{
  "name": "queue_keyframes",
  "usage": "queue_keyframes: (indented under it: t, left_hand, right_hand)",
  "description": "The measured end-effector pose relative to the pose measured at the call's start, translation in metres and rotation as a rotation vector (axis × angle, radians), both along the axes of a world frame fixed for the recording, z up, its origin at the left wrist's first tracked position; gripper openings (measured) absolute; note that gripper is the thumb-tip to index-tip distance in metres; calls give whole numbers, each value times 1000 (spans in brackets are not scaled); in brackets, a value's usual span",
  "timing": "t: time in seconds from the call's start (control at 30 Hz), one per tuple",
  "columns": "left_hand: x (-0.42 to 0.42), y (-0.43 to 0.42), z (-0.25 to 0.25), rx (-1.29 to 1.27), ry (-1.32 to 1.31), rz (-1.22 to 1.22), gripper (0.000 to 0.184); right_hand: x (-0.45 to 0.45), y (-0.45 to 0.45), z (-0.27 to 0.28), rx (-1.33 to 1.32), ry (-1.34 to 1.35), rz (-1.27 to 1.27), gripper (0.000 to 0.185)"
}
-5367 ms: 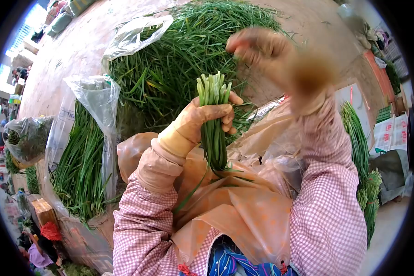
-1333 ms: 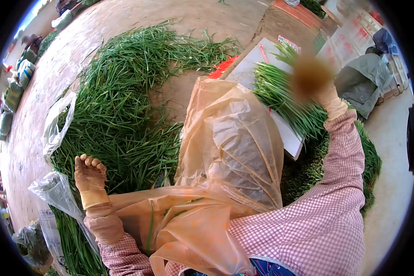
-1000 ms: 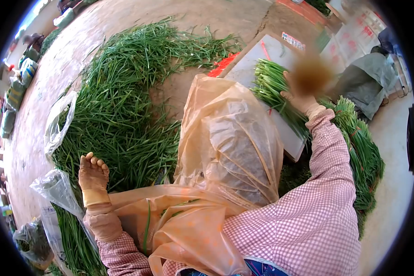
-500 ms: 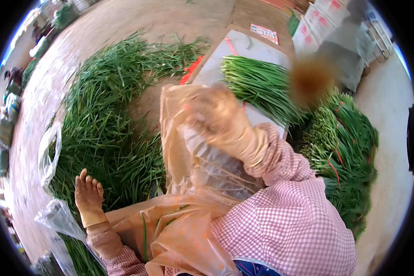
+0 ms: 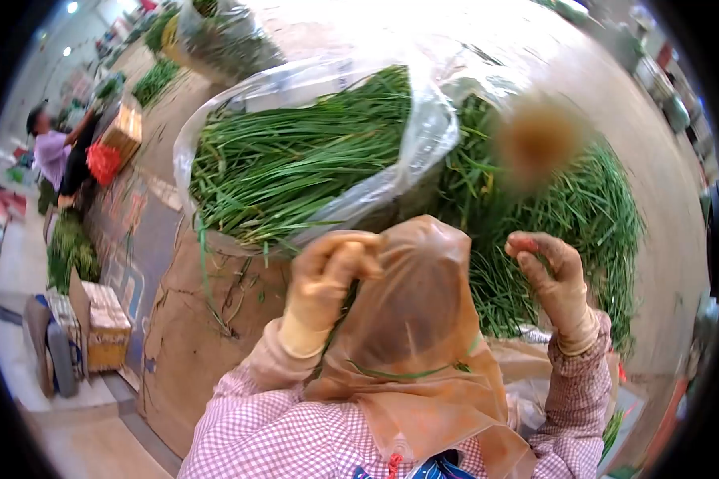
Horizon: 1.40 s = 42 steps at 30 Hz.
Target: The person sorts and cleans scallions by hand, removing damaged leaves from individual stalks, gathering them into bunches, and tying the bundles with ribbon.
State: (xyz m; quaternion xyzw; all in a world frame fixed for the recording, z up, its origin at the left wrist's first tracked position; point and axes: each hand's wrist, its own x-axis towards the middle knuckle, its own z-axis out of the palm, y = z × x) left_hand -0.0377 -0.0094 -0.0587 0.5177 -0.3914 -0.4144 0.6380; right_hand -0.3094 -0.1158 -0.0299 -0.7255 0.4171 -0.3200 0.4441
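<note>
My left hand (image 5: 327, 275), in a pale rubber glove, is raised in front of the near edge of a clear plastic bag (image 5: 435, 148). Its fingers are loosely bent, and no object shows in them. Long green leaves, like garlic chives (image 5: 303, 172), fill the bag. My right hand (image 5: 558, 279), gloved too, hovers before a loose heap of green leaves (image 5: 567, 215). Thumb and fingers there are curved and apart, with nothing visible between them. Between the hands, a brownish translucent plastic apron (image 5: 411, 311) covers my lap and knee.
Flattened cardboard (image 5: 192, 319) lies on the floor at the left. Farther left sit a carton (image 5: 108, 323) and a person (image 5: 52, 156) beside a red bag (image 5: 102, 164). Another stuffed bag (image 5: 228, 44) stands behind. A brown blur spot covers part of the upper right.
The view has swung left, bringing the filled bag to the front. The board with its bundle has left view. My right hand has come off the brown plastic; my left fingers have bent.
</note>
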Motion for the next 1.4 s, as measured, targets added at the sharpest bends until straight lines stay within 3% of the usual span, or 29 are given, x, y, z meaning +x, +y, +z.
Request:
queue_keyframes:
  t: [0.13, 0.2, 0.27, 0.37, 0.47, 0.57, 0.63, 0.67, 0.73, 0.8, 0.83, 0.9, 1.03, 1.2, 1.27, 1.33, 1.37, 1.4]
  left_hand:
    - [84, 46, -33, 0, -218, 641, 24]
    - [115, 65, -44, 50, -184, 831, 24]
    - [149, 72, -48, 10, -175, 926, 22]
    - [184, 69, -38, -63, -250, 1033, 22]
    - [231, 55, -32, -103, -399, 1032, 22]
    - [270, 26, -32, -77, -421, 914, 22]
    - [295, 3, -38, 64, -779, 869, 25]
    - [308, -7, -40, 66, -777, 877, 25]
    - [332, -22, -47, 254, -1018, 743, 35]
    - [351, -38, -49, 250, -1129, 735, 42]
    - [358, -44, -50, 239, -1242, 721, 49]
    - [365, -57, -50, 259, -1201, 719, 53]
    - [381, -76, -50, 389, -1017, 608, 55]
    - [399, -84, -75, 264, -717, 544, 41]
    - [401, -86, -79, 228, -736, 565, 38]
    - [402, -89, -78, 188, -758, 585, 36]
    - [402, -90, -76, 211, -808, 585, 36]
    - [403, -92, -75, 235, -860, 584, 37]
  right_hand:
    - [104, -36, 11, -55, 13, 300, 19]
    - [151, -52, -1, -166, 37, 523, 20]
    - [198, -66, -16, -321, 88, 632, 23]
    - [253, -82, -33, -321, 141, 681, 23]
    - [298, -100, -56, -269, 100, 615, 26]
    - [333, -119, -69, -477, 126, 533, 35]
    - [355, -118, -70, -507, 147, 527, 37]
    - [368, -117, -70, -531, 164, 514, 39]
    - [392, -116, -73, -450, 172, 524, 46]
    - [416, -120, -78, -562, 183, 534, 63]
    - [427, -119, -82, -560, 184, 542, 63]
    - [449, -120, -84, -682, 356, 525, 87]
    - [478, -135, -80, -554, 489, 630, 105]
    - [493, -165, -70, -204, 392, 827, 86]
    - [495, -169, -70, -82, 367, 857, 88]
    - [493, -157, -71, -239, 416, 868, 90]
    - [491, -153, -82, -457, 415, 833, 92]
    - [492, -152, -79, -456, 416, 836, 92]
